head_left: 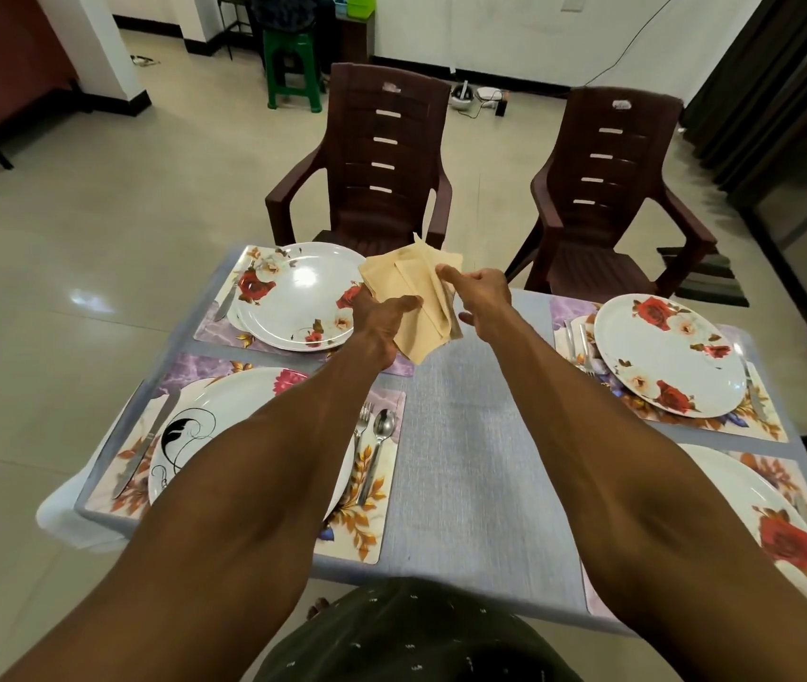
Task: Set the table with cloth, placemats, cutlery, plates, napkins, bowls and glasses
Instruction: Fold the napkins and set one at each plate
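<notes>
Both my hands hold a stack of beige napkins point(409, 287) above the far middle of the table. My left hand point(382, 315) grips the stack from below, thumb on top. My right hand point(478, 292) pinches the top napkin's edge. A blue-grey cloth point(465, 460) covers the table. Floral placemats carry plates: a rose plate point(293, 292) far left, a black-swirl plate point(180, 435) near left, a rose plate point(667, 351) far right, another rose plate point(775, 524) near right. A fork and spoon point(374, 435) lie right of the near-left plate, a knife point(145, 445) left of it.
Two brown plastic chairs point(377, 155) point(608, 189) stand at the table's far side. A green stool point(293, 66) stands further back on the tiled floor. Dark curtains hang at the right. Cutlery point(578, 347) lies left of the far-right plate.
</notes>
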